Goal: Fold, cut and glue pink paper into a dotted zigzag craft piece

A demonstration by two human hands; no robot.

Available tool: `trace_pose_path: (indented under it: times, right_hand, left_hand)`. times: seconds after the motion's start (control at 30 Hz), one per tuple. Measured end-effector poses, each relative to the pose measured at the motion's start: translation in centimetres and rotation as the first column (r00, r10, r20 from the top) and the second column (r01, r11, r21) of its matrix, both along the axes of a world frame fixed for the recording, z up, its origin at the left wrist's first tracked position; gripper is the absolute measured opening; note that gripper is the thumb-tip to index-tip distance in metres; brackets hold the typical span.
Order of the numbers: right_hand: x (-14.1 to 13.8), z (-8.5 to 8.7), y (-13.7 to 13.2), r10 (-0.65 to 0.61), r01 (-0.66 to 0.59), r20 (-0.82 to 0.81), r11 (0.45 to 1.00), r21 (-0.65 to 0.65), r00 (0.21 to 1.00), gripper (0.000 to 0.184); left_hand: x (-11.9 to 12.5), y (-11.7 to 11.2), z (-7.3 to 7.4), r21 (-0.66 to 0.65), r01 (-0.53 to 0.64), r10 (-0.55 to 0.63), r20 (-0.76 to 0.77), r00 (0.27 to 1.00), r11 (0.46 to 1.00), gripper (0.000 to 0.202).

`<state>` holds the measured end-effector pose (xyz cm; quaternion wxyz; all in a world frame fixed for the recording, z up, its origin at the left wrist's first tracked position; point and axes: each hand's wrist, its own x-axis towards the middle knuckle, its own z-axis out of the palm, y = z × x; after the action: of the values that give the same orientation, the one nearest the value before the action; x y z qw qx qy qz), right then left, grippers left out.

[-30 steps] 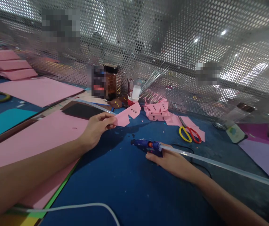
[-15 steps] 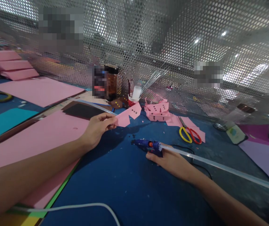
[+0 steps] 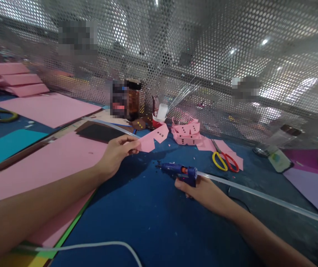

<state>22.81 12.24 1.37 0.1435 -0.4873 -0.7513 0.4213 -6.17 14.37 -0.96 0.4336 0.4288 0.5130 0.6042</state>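
My left hand (image 3: 116, 152) pinches a pink paper cut-out (image 3: 153, 139) with small black dots and holds it above the blue table (image 3: 153, 222). My right hand (image 3: 203, 192) grips the handle of a blue hot glue gun (image 3: 179, 170), whose nozzle points left, just below the cut-out. A long clear glue stick (image 3: 259, 196) runs out of the back of the gun toward the right.
A pile of dotted pink cut-outs (image 3: 186, 132) and yellow-and-red scissors (image 3: 224, 160) lie behind the gun. A red cup (image 3: 159, 116) and a brown jar (image 3: 133, 99) stand by the perforated metal screen (image 3: 203, 55). Large pink sheets (image 3: 47, 107) cover the left; a white cable (image 3: 92, 245) crosses the front.
My right hand has lifted the glue gun slightly and shifted it a little to the right. My left hand and the cut-out have barely moved.
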Motion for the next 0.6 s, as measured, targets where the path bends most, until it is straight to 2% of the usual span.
trace_pose_path:
  times: [0.3,0.6]
  right_hand:
    - [-0.8,0.0,-0.6,-0.085,0.091,-0.164,0.995,0.031,0.983,0.033]
    - [-1.3,-1.2,-1.1,-0.091,0.124,-0.329,0.989,0.08,0.94,0.027]
  left_hand:
    - [0.9,-1.1,0.5,0.013,0.041,-0.038,-0.152,0.988,0.999,0.023]
    - [2.2,-2.3,0.9,0.008,0.139,-0.134,-0.211,0.968,0.99,0.02]
